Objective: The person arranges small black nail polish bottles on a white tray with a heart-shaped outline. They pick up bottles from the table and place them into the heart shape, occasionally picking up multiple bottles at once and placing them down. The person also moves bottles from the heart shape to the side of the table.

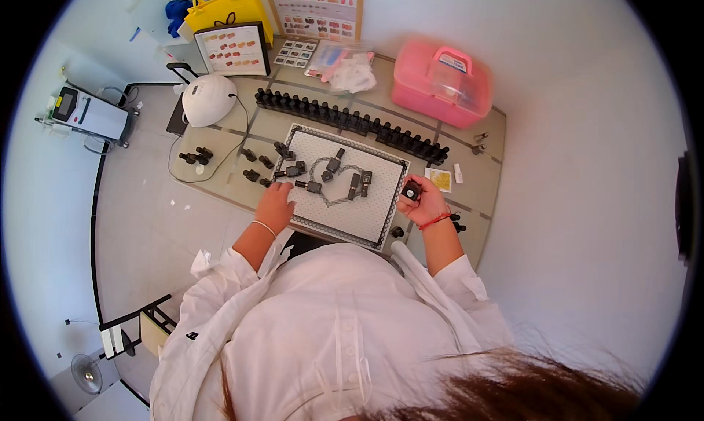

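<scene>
Pale walls (572, 127) rise above a greyish floor (143, 216).

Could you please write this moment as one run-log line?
right hand: holds black bottle | left hand: at left edge of white mat, grip unclear | beyond mat: row of upright black bottles

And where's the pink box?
In the head view, the pink box sits on the far right of the table, behind the row of black bottles and beyond the right hand.
</scene>
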Available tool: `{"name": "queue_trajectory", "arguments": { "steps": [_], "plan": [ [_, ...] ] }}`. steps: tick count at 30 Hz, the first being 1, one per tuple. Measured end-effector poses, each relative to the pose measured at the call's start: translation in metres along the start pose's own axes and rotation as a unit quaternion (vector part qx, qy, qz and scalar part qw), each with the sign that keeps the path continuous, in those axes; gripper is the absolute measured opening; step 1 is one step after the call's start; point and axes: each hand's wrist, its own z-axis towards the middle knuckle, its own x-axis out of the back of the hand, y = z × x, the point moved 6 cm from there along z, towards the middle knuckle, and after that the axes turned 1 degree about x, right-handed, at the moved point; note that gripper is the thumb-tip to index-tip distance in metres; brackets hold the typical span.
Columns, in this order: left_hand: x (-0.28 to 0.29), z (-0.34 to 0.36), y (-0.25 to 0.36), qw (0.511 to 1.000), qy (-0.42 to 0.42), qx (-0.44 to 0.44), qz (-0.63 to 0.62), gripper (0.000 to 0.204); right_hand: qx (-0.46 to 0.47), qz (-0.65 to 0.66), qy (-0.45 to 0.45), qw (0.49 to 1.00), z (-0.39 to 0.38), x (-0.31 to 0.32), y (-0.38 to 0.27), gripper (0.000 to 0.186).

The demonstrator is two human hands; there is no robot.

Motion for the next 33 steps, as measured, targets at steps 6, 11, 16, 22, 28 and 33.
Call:
{"name": "queue_trajectory", "arguments": {
  "steps": [6, 11, 16, 22, 28, 33],
  "plan": [
    [-0.027, 0.004, -0.018, 0.979, -0.129, 0.091, 0.132, 0.051, -0.031, 0.026, -0.061, 0.997, -0.034, -0.021, 0.012, 0.020],
    [-0.056, 0.003, -0.036, 0.966, -0.129, 0.096, 0.201, 0.039, -0.012, 0.006, -0.020, 1.000, -0.051, -0.026, 0.012, 0.019],
    [-0.060, 0.006, -0.042, 0.968, -0.111, 0.063, 0.215, 0.034, 0.209, -0.327, 0.194, 0.901, -0.073, 0.024, -0.051, 0.012],
    [-0.058, 0.010, -0.046, 0.966, -0.084, 0.049, 0.240, 0.024, 0.325, -0.772, 0.351, 0.418, -0.123, 0.030, -0.098, 0.012],
    [-0.057, 0.017, -0.055, 0.971, -0.066, 0.051, 0.226, 0.021, 0.222, -0.886, 0.306, 0.267, -0.103, 0.060, -0.087, 0.017],
    [-0.064, 0.016, -0.072, 0.991, -0.013, 0.080, 0.109, 0.028, 0.142, -0.922, 0.293, 0.209, -0.080, 0.067, -0.075, 0.017]
  ]
}}
